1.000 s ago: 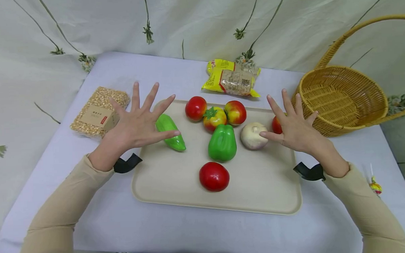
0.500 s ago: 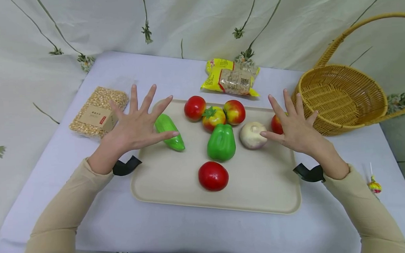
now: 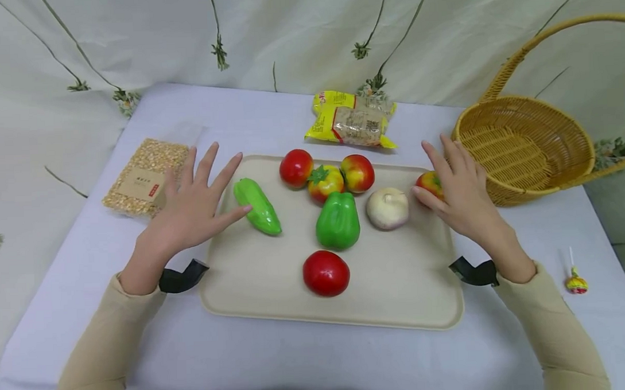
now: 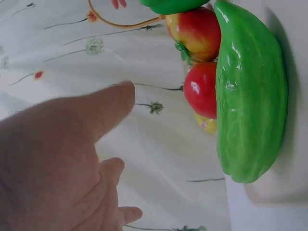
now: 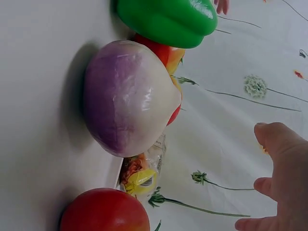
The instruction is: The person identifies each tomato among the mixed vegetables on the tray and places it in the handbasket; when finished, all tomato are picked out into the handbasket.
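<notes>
My left hand [image 3: 189, 213] hovers with spread fingers over the tray's left edge, between a bag of corn kernels [image 3: 146, 175] and a long green ridged vegetable [image 3: 258, 207]. The left wrist view shows that green vegetable [image 4: 252, 96] apart from the thumb. My right hand [image 3: 464, 192] is over the tray's right edge, fingers extended, partly covering a red-yellow fruit [image 3: 430, 183]. Beside it sits a white-and-purple turnip [image 3: 387, 208], clear of the fingers in the right wrist view. Neither hand holds anything. A green bell pepper [image 3: 338, 221] and a red tomato [image 3: 326, 273] lie mid-tray.
The beige tray [image 3: 388, 295] also bears a red fruit [image 3: 296, 168] and two red-yellow fruits [image 3: 357, 173] at its back. Behind it lie yellow snack packets [image 3: 353, 122]. A handled wicker basket [image 3: 523, 147] stands at back right, a lollipop [image 3: 575, 281] at right.
My left hand has shifted left and slightly toward me. The right hand's fingers have drawn closer together, and more of the fruit beneath it shows. The head view has shifted slightly.
</notes>
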### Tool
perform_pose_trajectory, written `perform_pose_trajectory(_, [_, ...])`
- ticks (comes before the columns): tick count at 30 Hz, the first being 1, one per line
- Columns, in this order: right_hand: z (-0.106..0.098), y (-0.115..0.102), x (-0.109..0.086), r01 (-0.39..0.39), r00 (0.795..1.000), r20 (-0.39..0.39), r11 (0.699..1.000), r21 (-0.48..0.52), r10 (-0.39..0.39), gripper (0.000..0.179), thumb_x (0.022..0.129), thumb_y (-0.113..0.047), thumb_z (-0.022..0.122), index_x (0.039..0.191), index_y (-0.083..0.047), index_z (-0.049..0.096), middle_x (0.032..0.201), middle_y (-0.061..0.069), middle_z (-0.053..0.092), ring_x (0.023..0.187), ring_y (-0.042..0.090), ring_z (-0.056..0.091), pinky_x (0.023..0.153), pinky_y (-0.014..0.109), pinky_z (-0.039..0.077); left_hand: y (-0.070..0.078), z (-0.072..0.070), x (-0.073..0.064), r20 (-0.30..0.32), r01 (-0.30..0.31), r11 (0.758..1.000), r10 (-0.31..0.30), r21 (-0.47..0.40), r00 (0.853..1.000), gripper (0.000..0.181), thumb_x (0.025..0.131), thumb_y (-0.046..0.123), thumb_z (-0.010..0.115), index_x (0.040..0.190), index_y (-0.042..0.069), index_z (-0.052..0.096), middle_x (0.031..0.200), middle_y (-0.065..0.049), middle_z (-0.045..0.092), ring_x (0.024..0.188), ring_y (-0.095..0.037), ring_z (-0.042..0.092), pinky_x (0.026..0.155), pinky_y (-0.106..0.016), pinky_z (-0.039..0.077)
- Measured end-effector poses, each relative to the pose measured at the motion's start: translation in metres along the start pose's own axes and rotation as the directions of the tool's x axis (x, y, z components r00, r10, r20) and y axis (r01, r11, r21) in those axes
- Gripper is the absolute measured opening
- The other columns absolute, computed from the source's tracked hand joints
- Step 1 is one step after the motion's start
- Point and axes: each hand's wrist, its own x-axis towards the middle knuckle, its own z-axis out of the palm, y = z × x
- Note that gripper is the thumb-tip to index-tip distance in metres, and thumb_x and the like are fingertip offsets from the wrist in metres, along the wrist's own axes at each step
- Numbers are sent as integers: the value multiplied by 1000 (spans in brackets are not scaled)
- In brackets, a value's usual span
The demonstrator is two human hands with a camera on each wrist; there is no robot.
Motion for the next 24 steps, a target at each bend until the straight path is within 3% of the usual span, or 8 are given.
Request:
perform_pose_trajectory(3, [3,4,-1,75,987,-150,996,57,-66,64,89,-24,62,145,-10,33,151,24,23,137,46,21,105,67,17,-4,3,-5,-60,-14,999,12,-49,998,82,90,53,52,152,29,4,158,-17,-1,143,-46,-3,103,-73,6])
perform_pose_trajectory(6, [9,9,-3,138,955,-278,986,97,-107,57,85,-12,64,137,-3,42,143,25,35,132,43,31,105,61,24,-9,8,-11,-117,-34,994,22,-107,993,80,89,42,58,152,22,13,155,-22,9,141,-47,9,106,-68,11])
perform_pose_trajectory(9, [16,14,-10,150,928,-361,979,138,-91,50,84,-4,64,131,0,49,136,23,43,127,39,38,104,53,30,-15,14,-18,-166,-48,983,18,-175,986,78,88,31,63,150,14,20,150,-27,19,137,-47,19,106,-64,16])
perform_pose_trajectory(12, [24,17,-17,147,903,-426,972,184,-55,43,83,0,62,125,1,54,128,22,49,120,36,44,103,36,35,-21,18,-27,-203,-48,970,-2,-239,979,76,87,24,65,148,8,24,144,-29,29,132,-46,27,104,-61,22])
perform_pose_trajectory(15, [27,20,-20,156,874,-485,964,215,-33,37,83,3,61,120,2,58,120,23,53,111,34,49,97,18,34,-25,19,-35,-207,-15,953,-51,-303,977,73,88,22,64,147,4,25,136,-28,40,124,-43,37,97,-58,32])
perform_pose_trajectory(18, [28,24,-22,166,848,-529,960,226,-22,34,82,7,61,116,5,60,115,25,55,103,30,52,89,11,35,-27,20,-40,-178,39,938,-106,-344,978,70,89,23,62,145,2,27,127,-26,47,113,-41,46,87,-56,39])
perform_pose_trajectory(20, [28,27,-22,167,834,-551,957,238,-8,33,81,9,61,113,7,61,111,25,57,101,19,53,85,11,36,-28,20,-42,-163,62,932,-127,-357,978,66,90,23,61,143,0,29,122,-26,51,106,-40,52,82,-55,43])
perform_pose_trajectory(24, [29,35,-24,155,830,-557,947,280,29,31,81,10,61,112,7,61,107,25,58,98,-3,47,80,7,37,-30,24,-43,-112,95,929,-144,-357,983,60,91,23,60,139,-3,35,116,-27,56,98,-39,58,76,-52,47])
